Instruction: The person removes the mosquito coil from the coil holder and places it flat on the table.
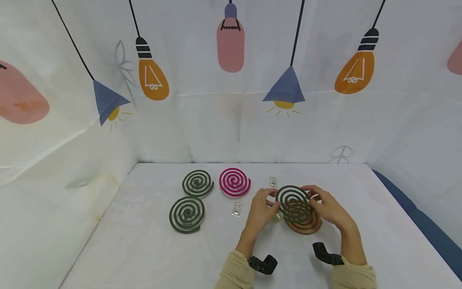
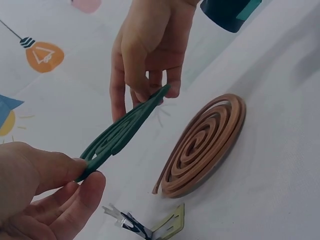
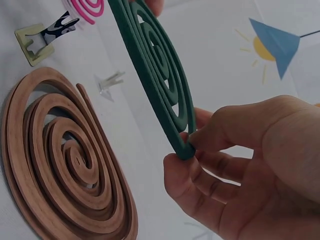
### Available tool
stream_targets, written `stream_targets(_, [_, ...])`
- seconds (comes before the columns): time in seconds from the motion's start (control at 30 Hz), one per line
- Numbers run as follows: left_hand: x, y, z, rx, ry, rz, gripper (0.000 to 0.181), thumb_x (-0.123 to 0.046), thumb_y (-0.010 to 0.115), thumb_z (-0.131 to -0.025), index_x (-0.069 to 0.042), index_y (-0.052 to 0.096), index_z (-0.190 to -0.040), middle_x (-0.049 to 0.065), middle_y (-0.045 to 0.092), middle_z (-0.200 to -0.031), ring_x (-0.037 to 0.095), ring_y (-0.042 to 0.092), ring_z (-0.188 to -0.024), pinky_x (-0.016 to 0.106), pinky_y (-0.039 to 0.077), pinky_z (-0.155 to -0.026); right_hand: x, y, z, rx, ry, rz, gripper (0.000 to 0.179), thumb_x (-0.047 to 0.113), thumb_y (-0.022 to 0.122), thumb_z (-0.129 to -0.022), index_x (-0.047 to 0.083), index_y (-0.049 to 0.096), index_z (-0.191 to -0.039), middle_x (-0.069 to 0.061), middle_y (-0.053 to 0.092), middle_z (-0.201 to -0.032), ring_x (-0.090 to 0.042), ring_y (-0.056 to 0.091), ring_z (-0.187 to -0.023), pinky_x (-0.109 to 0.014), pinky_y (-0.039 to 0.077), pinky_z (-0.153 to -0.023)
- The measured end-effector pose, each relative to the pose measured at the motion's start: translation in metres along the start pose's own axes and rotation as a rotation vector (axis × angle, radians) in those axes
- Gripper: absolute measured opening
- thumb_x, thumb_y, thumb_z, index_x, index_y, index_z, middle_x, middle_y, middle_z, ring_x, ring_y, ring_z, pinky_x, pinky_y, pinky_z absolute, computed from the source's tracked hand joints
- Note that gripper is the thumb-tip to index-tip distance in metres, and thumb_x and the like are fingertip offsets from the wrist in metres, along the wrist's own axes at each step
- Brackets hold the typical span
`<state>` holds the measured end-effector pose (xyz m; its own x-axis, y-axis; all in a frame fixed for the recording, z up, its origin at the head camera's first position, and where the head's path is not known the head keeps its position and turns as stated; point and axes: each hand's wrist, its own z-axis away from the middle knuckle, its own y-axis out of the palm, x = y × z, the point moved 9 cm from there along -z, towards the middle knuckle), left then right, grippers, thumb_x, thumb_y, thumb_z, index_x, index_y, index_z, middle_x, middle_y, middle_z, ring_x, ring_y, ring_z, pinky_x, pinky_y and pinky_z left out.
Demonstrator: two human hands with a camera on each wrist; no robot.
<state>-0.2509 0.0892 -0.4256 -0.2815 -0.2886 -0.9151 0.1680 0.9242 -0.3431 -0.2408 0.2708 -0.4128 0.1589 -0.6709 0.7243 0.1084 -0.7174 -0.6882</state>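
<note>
backdrop [image 1: 202,128]: pale sheet round left, back and right, printed with hanging lamps and bulbs in blue, orange, pink.
table [image 1: 126,249]: white cover, slightly wrinkled.
front green coil [image 1: 187,214]: leftmost spiral, flat on table; far edge meets back green coil [image 1: 197,183]. Cannot tell whether they overlap.
back green coil: flat, behind the front one and a little right.
pink coil [image 1: 234,182]: flat, just right of back green coil, a gap between.
near metal stand [image 1: 236,209]: small, silvery, in front of pink coil.
left sleeve [image 1: 236,272]: beige; black wrist mount [image 1: 264,265] at the cuff.
left hand [image 1: 261,208]: narrow grip, thumb and fingers pinching the left edge of the held green coil [image 1: 294,204].
far metal stand [image 1: 272,182]: small, toward table's back, beyond left hand.
gold stand [image 1: 277,218]: on table between left hand and brown coil [image 1: 304,228]; partly hidden from above, plainer in both wrist views.
held green coil: raised off table, spanning the two hands, partly over brown coil; wrist views show space between them.
brown coil: flat on table, thick turns, near both hands.
right hand [image 1: 330,206]: narrow grip, thumb and fingers pinching the held coil's right edge.
right sleeve [image 1: 353,276]: beige, similar black mount.
dark blue strip [image 1: 418,216]: past table's right edge; cannot tell what it is.
</note>
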Motion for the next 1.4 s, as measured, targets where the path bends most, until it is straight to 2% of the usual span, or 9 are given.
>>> stream_targets(0.13, [-0.002, 0.001, 0.000, -0.013, 0.008, -0.008, 0.032, -0.004, 0.067, -0.083, -0.002, 0.063, -0.116, 0.015, 0.059, -0.102, 0.010, 0.069, -0.072, 0.012, 0.048, -0.055, -0.004, -0.001, 0.000, 0.009, 0.008, 0.007, 0.038, 0.001, 0.047, -0.092, 0.005, 0.050, -0.130, -0.018, 0.056, -0.109, -0.031, 0.056, -0.100, -0.032, 0.048, -0.069])
stream_targets(0.3, [0.000, 0.006, 0.001, 0.001, -0.007, -0.014, 0.033, -0.005, 0.067, -0.084, -0.003, 0.062, -0.117, 0.012, 0.059, -0.101, 0.009, 0.068, -0.073, 0.011, 0.047, -0.056, -0.009, -0.002, 0.001, 0.017, 0.021, 0.006, 0.037, 0.002, 0.049, -0.093, 0.004, 0.050, -0.130, -0.019, 0.056, -0.110, -0.030, 0.056, -0.099, -0.030, 0.048, -0.068])
stream_targets(0.8, [-0.003, 0.015, 0.002, -0.012, 0.018, -0.127, 0.036, -0.006, 0.069, -0.081, -0.003, 0.064, -0.117, 0.009, 0.060, -0.100, 0.002, 0.062, -0.069, 0.010, 0.045, -0.059, -0.019, -0.005, 0.004, 0.014, 0.033, -0.042, 0.036, -0.001, 0.048, -0.091, -0.002, 0.048, -0.127, -0.023, 0.054, -0.111, -0.027, 0.057, -0.094, -0.032, 0.053, -0.062])
stream_targets(1.4, [0.001, 0.026, 0.005, 0.015, 0.032, -0.224, 0.035, -0.007, 0.070, -0.081, -0.003, 0.065, -0.115, 0.009, 0.061, -0.100, -0.002, 0.056, -0.066, 0.009, 0.043, -0.062, -0.026, -0.002, 0.005, 0.054, 0.066, -0.004, 0.037, -0.005, 0.048, -0.087, -0.004, 0.050, -0.124, -0.021, 0.056, -0.108, -0.026, 0.057, -0.091, -0.029, 0.052, -0.061])
